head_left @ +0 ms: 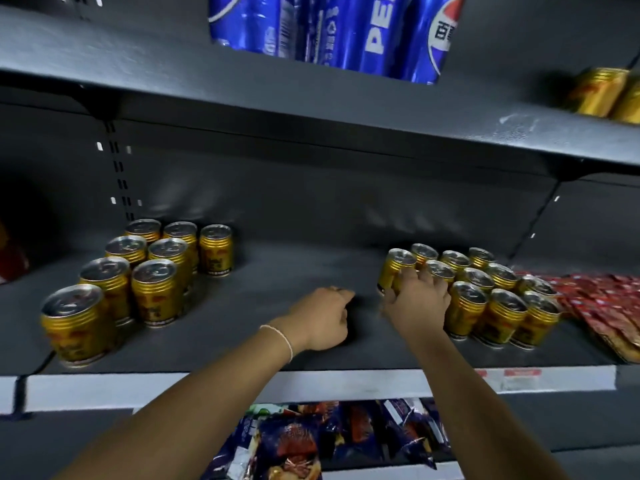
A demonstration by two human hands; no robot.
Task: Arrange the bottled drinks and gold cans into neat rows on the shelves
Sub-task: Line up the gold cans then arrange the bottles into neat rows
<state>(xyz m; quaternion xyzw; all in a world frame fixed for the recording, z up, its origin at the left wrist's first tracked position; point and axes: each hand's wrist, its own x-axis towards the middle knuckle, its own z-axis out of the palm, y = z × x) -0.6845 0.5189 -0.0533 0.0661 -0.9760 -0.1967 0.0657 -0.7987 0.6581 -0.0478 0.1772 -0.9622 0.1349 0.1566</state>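
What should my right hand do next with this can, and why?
Probably carry the held can left, in front of the lone can: the right hand grips it, and that third row holds only one.

Pepsi pk (329, 32) cut off at top, upper-rt gold cans (602, 93) blurry

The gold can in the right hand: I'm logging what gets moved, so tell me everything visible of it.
A gold metal can with ribbed upper body and silver pull-tab lid, upright or nearly so, at the left edge of the right-hand cluster of gold cans on the dark grey shelf. The right hand is curled round its side, gripping it. Its label is blurred.
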